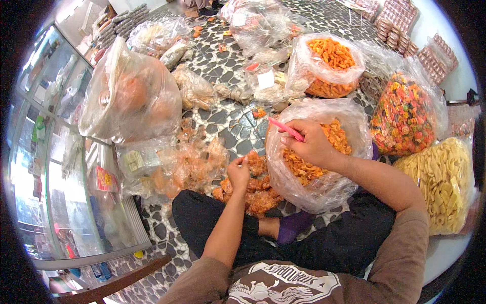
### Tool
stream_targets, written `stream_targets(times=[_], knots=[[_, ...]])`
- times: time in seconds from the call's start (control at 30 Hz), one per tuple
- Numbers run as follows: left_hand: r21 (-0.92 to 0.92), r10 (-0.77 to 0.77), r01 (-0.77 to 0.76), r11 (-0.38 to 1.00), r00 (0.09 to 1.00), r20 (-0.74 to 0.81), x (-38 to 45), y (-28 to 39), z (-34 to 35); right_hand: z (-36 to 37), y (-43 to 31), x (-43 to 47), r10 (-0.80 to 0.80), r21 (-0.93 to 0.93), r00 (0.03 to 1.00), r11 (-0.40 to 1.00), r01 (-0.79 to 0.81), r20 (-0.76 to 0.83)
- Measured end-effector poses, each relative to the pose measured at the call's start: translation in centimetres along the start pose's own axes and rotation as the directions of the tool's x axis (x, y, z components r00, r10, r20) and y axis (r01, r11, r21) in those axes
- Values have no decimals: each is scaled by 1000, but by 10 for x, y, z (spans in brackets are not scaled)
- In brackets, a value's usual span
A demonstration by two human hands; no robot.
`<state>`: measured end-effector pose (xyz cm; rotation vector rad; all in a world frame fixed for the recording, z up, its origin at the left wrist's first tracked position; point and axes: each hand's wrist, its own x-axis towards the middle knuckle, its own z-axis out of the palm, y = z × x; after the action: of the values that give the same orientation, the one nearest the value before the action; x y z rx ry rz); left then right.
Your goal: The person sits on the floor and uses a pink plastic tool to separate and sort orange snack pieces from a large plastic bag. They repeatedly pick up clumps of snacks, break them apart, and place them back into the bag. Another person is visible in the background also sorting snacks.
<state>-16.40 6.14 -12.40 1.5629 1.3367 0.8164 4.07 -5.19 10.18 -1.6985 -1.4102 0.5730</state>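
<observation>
My right hand (309,143) grips a slim pink ridged stick (286,129) above a large open clear plastic bag (322,110). Thin orange-brown chips (336,136) fill that bag, which stands on the floor before my folded legs. To its left, my left hand (239,174) has its fingertips pinched on the top corner of a small clear packet of orange chips (257,164). Several similar filled packets (262,195) lie heaped below it, by my ankle.
Small empty-looking plastic bags (190,159) spread left, before a large bag with orange contents (133,91). A glass display case (68,152) borders the left. Bags of orange stick snacks (330,53), colourful snacks (404,114) and pale yellow chips (440,182) stand at right on the stone-patterned floor (235,133).
</observation>
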Motion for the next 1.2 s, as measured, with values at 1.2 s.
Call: stream_targets(times=[1.2], knots=[[-584, 286, -34, 811, 894, 345, -32, 237, 36, -97, 23, -62, -274, -317, 928, 929, 189, -250]])
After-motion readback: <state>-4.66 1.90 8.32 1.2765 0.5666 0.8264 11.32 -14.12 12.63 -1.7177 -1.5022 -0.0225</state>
